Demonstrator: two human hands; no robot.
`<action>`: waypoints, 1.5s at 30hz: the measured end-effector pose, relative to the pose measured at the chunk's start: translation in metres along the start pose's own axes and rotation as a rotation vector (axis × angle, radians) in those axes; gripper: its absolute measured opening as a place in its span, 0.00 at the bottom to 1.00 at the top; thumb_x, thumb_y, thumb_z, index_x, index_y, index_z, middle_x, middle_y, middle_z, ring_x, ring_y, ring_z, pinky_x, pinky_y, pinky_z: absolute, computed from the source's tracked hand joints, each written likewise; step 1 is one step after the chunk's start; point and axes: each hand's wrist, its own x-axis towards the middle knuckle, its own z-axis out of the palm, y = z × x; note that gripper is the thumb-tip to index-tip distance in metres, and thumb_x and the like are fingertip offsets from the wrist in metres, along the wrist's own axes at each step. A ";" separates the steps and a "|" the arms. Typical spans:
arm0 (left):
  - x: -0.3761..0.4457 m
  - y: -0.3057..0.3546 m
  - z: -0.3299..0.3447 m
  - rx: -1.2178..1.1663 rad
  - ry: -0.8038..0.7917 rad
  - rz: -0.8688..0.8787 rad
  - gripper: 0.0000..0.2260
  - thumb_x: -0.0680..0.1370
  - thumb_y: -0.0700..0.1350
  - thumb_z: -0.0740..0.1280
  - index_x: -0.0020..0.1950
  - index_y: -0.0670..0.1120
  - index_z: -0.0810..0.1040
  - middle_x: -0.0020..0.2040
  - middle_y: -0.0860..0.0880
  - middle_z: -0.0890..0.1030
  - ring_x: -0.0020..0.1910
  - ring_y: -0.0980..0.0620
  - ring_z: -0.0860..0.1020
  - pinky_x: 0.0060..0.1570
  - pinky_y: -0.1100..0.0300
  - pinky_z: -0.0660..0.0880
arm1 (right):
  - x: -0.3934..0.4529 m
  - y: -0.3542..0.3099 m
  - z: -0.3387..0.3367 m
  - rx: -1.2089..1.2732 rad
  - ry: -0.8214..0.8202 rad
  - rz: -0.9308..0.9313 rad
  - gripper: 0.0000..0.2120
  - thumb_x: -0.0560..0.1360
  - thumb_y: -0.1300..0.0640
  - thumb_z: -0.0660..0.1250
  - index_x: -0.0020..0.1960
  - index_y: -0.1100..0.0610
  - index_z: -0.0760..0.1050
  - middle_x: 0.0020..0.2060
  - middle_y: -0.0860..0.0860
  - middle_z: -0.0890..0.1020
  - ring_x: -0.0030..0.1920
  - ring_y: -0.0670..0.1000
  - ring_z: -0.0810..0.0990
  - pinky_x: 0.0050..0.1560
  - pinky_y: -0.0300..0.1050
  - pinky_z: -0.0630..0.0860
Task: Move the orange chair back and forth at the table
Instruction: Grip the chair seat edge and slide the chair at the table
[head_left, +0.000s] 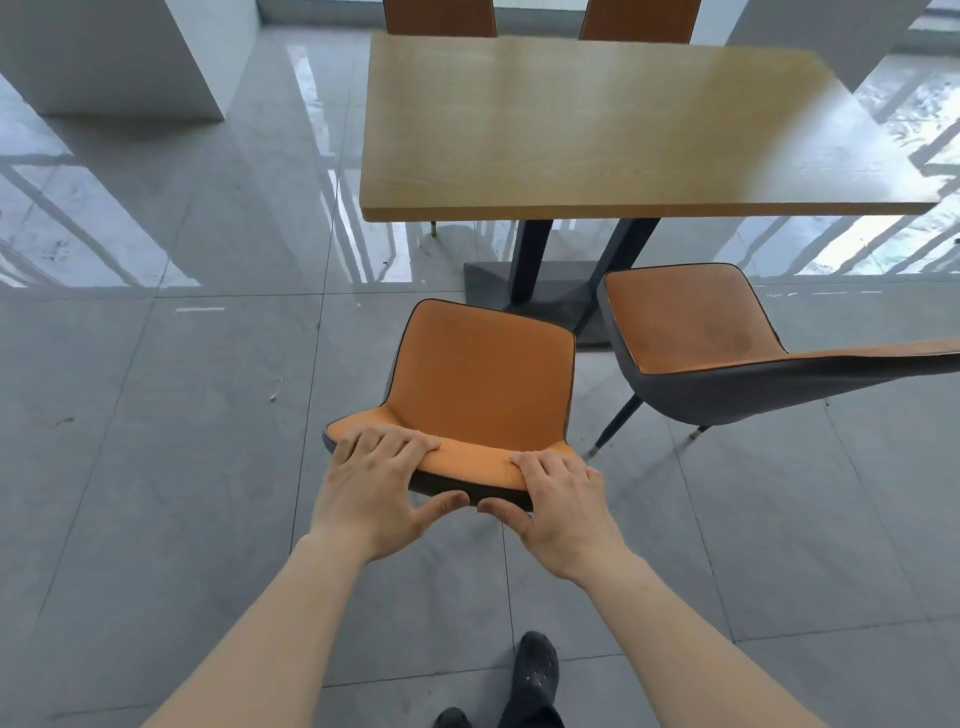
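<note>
An orange chair (480, 374) with a dark grey back stands on the tiled floor, a short way back from the near edge of the wooden table (597, 130). My left hand (382, 483) grips the left part of the backrest's top edge, fingers over the orange front and thumb on the dark rear. My right hand (558, 501) grips the right part of the same edge in the same way. The chair's legs are hidden beneath its seat.
A second orange chair (696, 332) stands to the right, angled, close to the table's dark pedestal base (535, 291). Two more orange chair backs (641, 18) show beyond the table. White pillars (114, 57) rise at the far left. My dark shoe (535, 675) is below.
</note>
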 end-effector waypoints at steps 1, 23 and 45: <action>0.009 0.001 -0.001 -0.001 -0.001 -0.005 0.41 0.70 0.81 0.46 0.71 0.58 0.72 0.66 0.57 0.76 0.65 0.51 0.69 0.69 0.50 0.62 | 0.007 0.003 -0.004 -0.005 0.005 -0.001 0.48 0.68 0.20 0.40 0.76 0.48 0.66 0.69 0.48 0.75 0.69 0.55 0.69 0.72 0.56 0.65; 0.179 0.039 -0.014 -0.006 0.060 -0.084 0.38 0.71 0.81 0.47 0.68 0.58 0.74 0.63 0.57 0.77 0.64 0.51 0.69 0.66 0.49 0.64 | 0.158 0.092 -0.093 -0.041 0.009 -0.086 0.43 0.72 0.21 0.46 0.74 0.47 0.67 0.65 0.47 0.77 0.63 0.54 0.74 0.67 0.55 0.69; 0.183 -0.004 -0.108 -0.040 0.007 -0.112 0.39 0.73 0.78 0.53 0.79 0.59 0.61 0.77 0.54 0.67 0.76 0.50 0.62 0.78 0.47 0.54 | 0.166 0.016 -0.157 -0.093 -0.022 -0.058 0.46 0.71 0.19 0.48 0.83 0.43 0.53 0.84 0.53 0.56 0.83 0.58 0.51 0.81 0.67 0.50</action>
